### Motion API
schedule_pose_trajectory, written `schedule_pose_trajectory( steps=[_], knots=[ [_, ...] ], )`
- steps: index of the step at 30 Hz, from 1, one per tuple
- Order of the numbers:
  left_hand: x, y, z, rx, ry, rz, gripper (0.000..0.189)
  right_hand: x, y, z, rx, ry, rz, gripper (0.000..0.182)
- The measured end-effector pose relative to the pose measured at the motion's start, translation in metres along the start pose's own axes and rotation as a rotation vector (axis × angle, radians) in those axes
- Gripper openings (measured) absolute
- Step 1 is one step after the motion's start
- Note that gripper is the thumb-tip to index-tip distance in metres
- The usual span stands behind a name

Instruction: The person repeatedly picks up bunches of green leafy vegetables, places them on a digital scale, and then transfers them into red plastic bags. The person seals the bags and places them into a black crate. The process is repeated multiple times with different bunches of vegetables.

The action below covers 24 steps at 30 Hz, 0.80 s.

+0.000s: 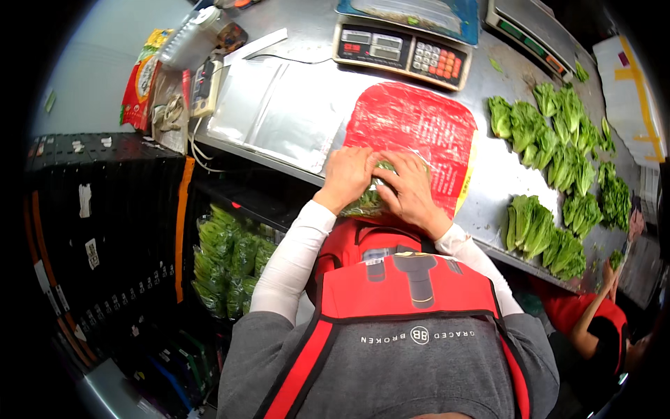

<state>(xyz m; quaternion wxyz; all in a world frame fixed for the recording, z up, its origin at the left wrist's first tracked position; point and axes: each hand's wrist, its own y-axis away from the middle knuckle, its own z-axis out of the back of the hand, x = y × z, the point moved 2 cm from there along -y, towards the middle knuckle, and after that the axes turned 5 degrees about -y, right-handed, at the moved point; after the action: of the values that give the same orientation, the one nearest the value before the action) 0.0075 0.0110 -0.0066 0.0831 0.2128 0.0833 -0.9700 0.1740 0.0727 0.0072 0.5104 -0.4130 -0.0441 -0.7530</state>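
Note:
A clear plastic bag with leafy greens in it (365,203) lies at the front edge of the metal table, before my chest. My left hand (347,173) grips the bag's upper left part. From the right, my right hand (411,186) closes over the same bag, its thumb and fingers bent around the plastic. My fingertips nearly meet at the top and hide part of the bag. Beneath the bag spreads a shiny red plastic sheet (413,118) with white print and a yellow edge. Flat clear plastic bags (285,112) lie to the left of my hands.
A digital scale (400,52) stands behind the red sheet, and a second scale (528,39) is farther right. Several lettuce heads (528,131) cover the right side of the metal table (484,204). A power strip (205,89) sits left. Another person's hand (610,275) holds greens at far right.

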Motion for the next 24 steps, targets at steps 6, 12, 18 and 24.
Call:
schedule_pose_trajectory(
  steps=[6, 12, 18, 24],
  knots=[
    [0.007, 0.003, 0.004, 0.089, -0.154, -0.044, 0.030, -0.024, -0.007, -0.014, -0.009, -0.045, -0.329, 0.030],
    [0.012, 0.008, 0.008, 0.129, -0.004, 0.128, 0.042, -0.052, -0.040, 0.017, 0.438, -0.130, -0.313, 0.032],
    [0.020, -0.007, 0.018, 0.413, 0.274, 0.332, 0.062, -0.069, -0.048, 0.039, 0.642, -0.216, -0.656, 0.032],
    [0.015, 0.009, 0.024, 0.274, 0.549, 0.294, 0.062, -0.072, 0.004, 0.061, 0.429, -0.555, -0.714, 0.039]
  ],
)
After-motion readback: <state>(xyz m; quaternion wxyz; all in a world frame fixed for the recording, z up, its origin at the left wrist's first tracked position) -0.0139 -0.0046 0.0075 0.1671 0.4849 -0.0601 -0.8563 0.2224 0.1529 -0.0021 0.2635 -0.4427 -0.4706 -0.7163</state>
